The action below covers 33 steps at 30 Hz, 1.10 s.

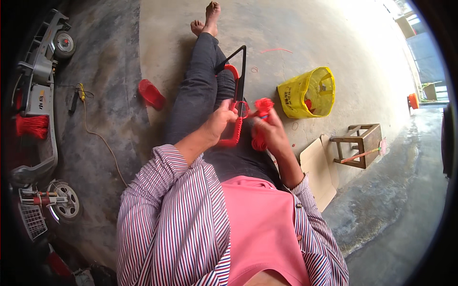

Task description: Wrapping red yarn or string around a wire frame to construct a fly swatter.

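Over my thighs lies an angular frame (242, 71), bare and black along its far part and red along its near part. Ridged turns of red cord cover the stretch by my hands. My left hand (222, 120) is closed on the frame's side, its thumb near a small red loop (243, 109). In my right hand (271, 131), slightly blurred, is a bundle of red cord (264, 104) that sticks out above and below the fingers. A strand seems to run from the bundle toward the frame.
A yellow bucket-like container (292, 97) with something red inside stands to the right. Near it are a wooden stool (369, 131) and a cardboard sheet (317, 167). A red slipper (151, 94), a cable (102, 138) and a parked vehicle (40, 100) bearing red strands (32, 126) are left.
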Available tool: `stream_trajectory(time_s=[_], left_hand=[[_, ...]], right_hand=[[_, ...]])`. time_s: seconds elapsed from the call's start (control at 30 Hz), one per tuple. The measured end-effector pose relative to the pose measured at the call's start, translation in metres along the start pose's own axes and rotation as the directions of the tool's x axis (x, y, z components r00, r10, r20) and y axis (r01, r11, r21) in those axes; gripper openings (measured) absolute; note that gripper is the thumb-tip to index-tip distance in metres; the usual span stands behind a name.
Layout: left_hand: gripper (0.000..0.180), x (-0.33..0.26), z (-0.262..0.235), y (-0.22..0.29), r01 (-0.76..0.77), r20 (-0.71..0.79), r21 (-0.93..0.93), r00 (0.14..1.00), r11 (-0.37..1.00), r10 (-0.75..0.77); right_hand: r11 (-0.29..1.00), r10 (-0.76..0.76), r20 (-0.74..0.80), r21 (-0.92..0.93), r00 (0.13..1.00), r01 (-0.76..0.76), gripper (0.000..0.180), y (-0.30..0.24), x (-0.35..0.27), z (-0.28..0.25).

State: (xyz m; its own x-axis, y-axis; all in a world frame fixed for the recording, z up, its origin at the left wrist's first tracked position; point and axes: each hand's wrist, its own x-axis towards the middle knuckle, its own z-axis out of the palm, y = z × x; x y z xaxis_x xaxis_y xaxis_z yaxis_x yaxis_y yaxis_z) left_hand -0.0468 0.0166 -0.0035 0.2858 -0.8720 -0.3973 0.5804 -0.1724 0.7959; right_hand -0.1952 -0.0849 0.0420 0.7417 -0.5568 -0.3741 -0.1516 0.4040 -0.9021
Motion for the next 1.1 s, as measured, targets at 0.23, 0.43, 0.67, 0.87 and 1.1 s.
stream_trajectory(time_s=[0.23, 0.43, 0.67, 0.87, 1.1], left_hand=[[0.055, 0.004, -0.001, -0.003, 0.038, -0.009, -0.051, 0.999, 0.998, -0.038], [0.053, 0.003, 0.002, -0.002, 0.026, -0.024, -0.038, 0.999, 0.999, -0.027], [0.038, 0.012, 0.001, -0.002, 0.048, -0.102, -0.067, 0.993, 0.997, -0.055], [0.034, 0.010, 0.006, -0.003, 0.023, -0.130, -0.047, 0.991, 0.999, -0.029], [0.022, -0.037, 0.039, 0.052, -0.511, 0.192, 0.795, 0.723, 0.326, 0.664]], right_hand=[[0.966, -0.248, 0.027, 0.088, 0.969, 0.244, 0.030, -0.048, -0.012, -0.003], [0.981, -0.003, 0.067, -0.192, 0.998, 0.016, 0.027, -0.010, 0.009, 0.002], [0.990, -0.116, 0.186, -0.057, 0.976, 0.128, 0.027, -0.054, -0.026, 0.017], [0.979, -0.065, 0.246, 0.202, 0.967, 0.015, 0.023, -0.052, -0.037, 0.000], [0.957, -0.285, 0.439, 0.183, 0.852, 0.226, 0.020, -0.095, -0.034, -0.002]])
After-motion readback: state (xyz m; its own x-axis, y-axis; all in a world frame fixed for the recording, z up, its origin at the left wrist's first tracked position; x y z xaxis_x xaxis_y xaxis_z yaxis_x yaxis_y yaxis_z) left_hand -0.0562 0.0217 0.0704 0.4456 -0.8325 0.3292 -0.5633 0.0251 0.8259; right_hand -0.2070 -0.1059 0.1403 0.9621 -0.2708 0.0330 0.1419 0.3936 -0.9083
